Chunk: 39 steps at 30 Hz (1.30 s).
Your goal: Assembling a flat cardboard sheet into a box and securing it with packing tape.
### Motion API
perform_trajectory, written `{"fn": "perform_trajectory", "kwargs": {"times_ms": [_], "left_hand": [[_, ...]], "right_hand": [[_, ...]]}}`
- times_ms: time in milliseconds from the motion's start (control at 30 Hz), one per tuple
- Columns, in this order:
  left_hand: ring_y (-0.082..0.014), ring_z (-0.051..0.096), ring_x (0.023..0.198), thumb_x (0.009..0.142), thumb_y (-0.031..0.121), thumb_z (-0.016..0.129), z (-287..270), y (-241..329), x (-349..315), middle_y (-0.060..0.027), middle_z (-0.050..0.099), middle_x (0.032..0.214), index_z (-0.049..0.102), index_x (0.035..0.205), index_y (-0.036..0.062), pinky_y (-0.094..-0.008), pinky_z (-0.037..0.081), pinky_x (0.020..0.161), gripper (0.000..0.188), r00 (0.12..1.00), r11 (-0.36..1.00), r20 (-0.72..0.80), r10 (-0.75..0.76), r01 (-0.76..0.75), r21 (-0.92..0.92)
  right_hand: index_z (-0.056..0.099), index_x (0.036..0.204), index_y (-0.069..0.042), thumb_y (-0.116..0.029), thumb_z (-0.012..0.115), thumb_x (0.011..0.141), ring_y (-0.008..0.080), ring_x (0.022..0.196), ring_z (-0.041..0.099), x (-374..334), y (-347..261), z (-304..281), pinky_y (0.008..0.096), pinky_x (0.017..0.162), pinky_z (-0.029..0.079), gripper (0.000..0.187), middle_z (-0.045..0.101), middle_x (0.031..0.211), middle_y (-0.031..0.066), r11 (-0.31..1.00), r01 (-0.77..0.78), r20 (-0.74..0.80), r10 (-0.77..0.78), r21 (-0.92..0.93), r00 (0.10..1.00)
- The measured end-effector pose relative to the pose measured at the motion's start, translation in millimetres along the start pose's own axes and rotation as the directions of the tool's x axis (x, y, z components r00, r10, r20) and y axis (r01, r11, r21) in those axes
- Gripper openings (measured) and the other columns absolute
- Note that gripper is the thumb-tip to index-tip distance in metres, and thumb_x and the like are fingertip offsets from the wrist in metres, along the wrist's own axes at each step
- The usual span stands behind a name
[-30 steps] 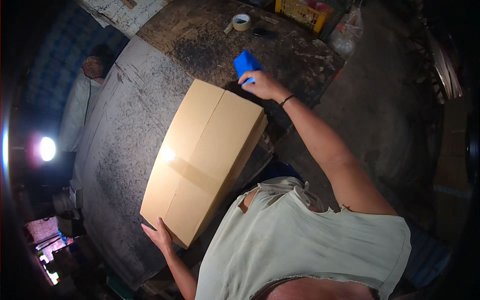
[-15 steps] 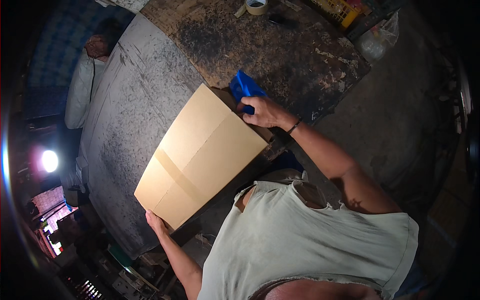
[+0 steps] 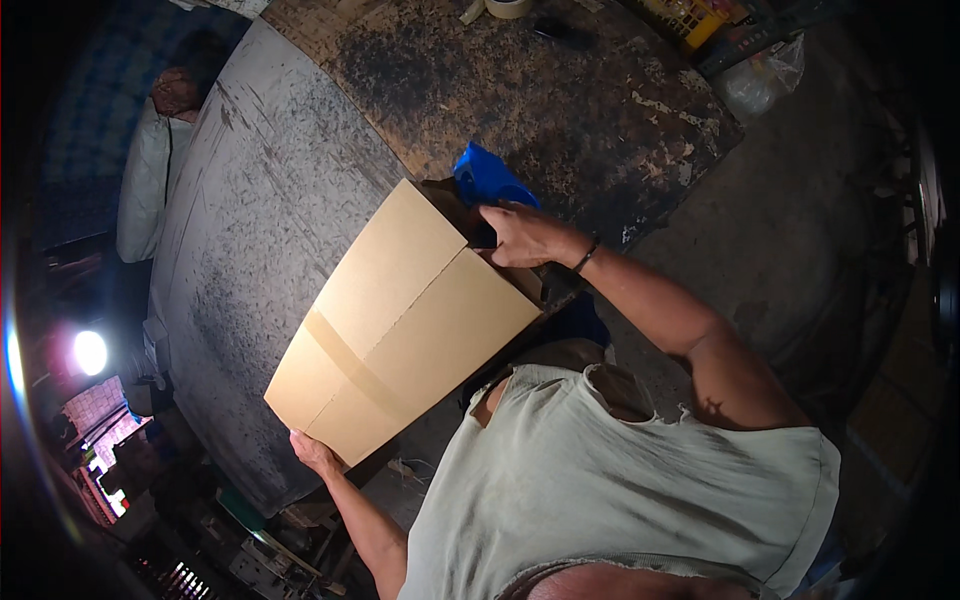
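Note:
A brown cardboard box [image 3: 390,310] lies at an angle along the near edge of the table, a strip of tan tape across its upper face and a seam running lengthwise. My left hand [image 3: 316,453] grips its near-left end, with the fingers partly hidden behind the edge. At the far-right end, where flaps stand out from the box, my right hand [image 3: 522,236] is closed round a blue tape dispenser [image 3: 488,178]. Its handle is mostly hidden by my fingers and the box edge. A dark band circles my right wrist.
The worn table has a grey part [image 3: 260,190] and a dark, stained board [image 3: 520,90]. At its far side lie a tape roll [image 3: 508,8] and a small black object [image 3: 556,30]. A yellow crate [image 3: 695,22] and a clear plastic bag [image 3: 755,85] are at far right.
My right hand and the tape dispenser have shifted slightly at the box's far-right end, where more of the flap gap shows. My left hand keeps its hold. The whole view has moved a little.

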<state>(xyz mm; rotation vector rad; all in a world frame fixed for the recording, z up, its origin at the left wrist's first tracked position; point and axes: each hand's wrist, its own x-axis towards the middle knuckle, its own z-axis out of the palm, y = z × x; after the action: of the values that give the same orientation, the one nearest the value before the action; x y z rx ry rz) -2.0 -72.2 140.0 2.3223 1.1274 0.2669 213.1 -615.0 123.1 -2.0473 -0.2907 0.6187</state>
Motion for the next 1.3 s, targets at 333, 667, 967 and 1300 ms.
{"fn": "perform_trajectory", "kwargs": {"times_ms": [333,667,967,1300], "left_hand": [[-0.0301,0.059,0.094,0.1,0.043,0.039,-4,-24,9,-0.0189,0.062,0.104,0.055,0.113,-0.0038,-0.0392,0.045,0.083,0.051,0.999,1.0,0.023,0.03,-0.03,-0.001],[-0.0216,0.055,0.098,0.102,0.042,0.036,-4,-19,14,-0.0106,0.059,0.109,0.05,0.118,-0.0018,-0.0352,0.044,0.086,0.049,0.985,0.979,0.173,-0.011,0.046,-0.196],[-0.018,0.057,0.107,0.1,0.032,0.042,-25,-10,2,-0.0085,0.059,0.117,0.049,0.127,0.0019,-0.0335,0.046,0.091,0.042,0.925,0.849,0.362,-0.119,0.284,-0.445],[-0.0156,0.05,0.118,0.103,0.034,0.037,-16,-29,6,-0.0056,0.052,0.133,0.038,0.142,0.0044,-0.029,0.039,0.1,0.049,0.802,0.581,0.579,0.146,0.405,-0.706]], "right_hand": [[0.051,0.103,0.002,-0.039,0.061,0.083,0.0438,0.1,0.053,-3,19,13,0.0502,0.085,0.044,0.046,0.056,0.103,0.0287,0.988,0.133,-0.176,-0.144,-0.077,0.974],[0.052,0.119,-0.002,-0.045,0.054,0.092,0.0341,0.108,0.055,-9,14,-6,0.041,0.091,0.043,0.051,0.057,0.114,0.0211,0.983,0.116,-0.004,-0.116,0.139,0.993],[0.061,0.113,-0.003,-0.038,0.061,0.091,0.0177,0.094,0.062,0,-10,18,0.0303,0.083,0.047,0.041,0.066,0.098,0.01,0.992,0.016,-0.29,0.02,0.122,0.957],[0.056,0.114,-0.001,-0.034,0.041,0.099,0.0374,0.105,0.054,-1,-14,22,0.0402,0.091,0.041,0.04,0.059,0.111,0.0231,0.924,-0.158,-0.409,0.002,-0.347,0.913]]}}
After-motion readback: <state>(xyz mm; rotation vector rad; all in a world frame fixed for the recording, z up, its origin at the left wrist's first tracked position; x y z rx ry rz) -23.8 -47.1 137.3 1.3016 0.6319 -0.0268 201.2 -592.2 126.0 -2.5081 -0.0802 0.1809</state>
